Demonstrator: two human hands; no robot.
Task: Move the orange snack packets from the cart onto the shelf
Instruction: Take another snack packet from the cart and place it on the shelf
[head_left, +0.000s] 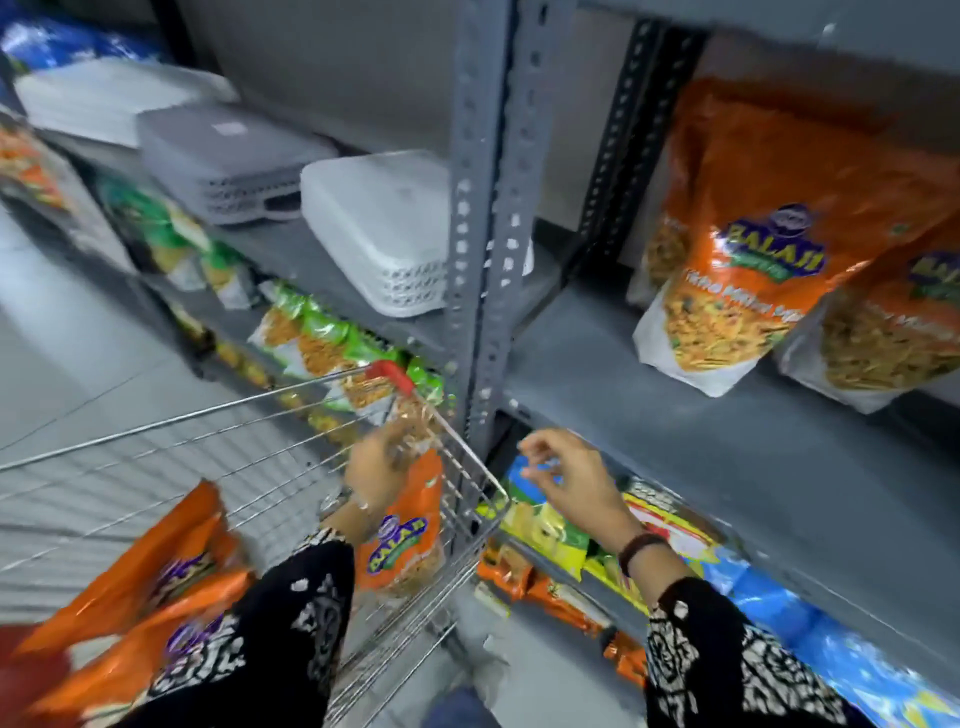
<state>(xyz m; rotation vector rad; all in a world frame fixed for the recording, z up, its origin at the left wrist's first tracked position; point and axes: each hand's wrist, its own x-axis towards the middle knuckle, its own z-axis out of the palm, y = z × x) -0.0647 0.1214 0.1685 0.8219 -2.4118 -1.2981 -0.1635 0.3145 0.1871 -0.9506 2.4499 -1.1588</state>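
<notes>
A wire cart (467, 467) stands at the lower left, beside the grey shelf (675, 441). My left hand (376, 462) reaches into the cart's right corner and grips the top of an orange snack packet (405, 540) standing there. Two more orange packets (150, 587) lie at the cart's near left. My right hand (571, 483) hovers empty over the shelf's front edge with its fingers apart. On the shelf at the right stand two orange packets, one (743, 244) in front of the post and one (893, 332) at the frame's edge.
A perforated grey upright post (478, 234) divides the shelving. White and grey plastic trays (374, 228) are stacked on the left bay. Green, yellow and blue snack packets (561, 525) fill the lower shelves. Grey floor lies at the left.
</notes>
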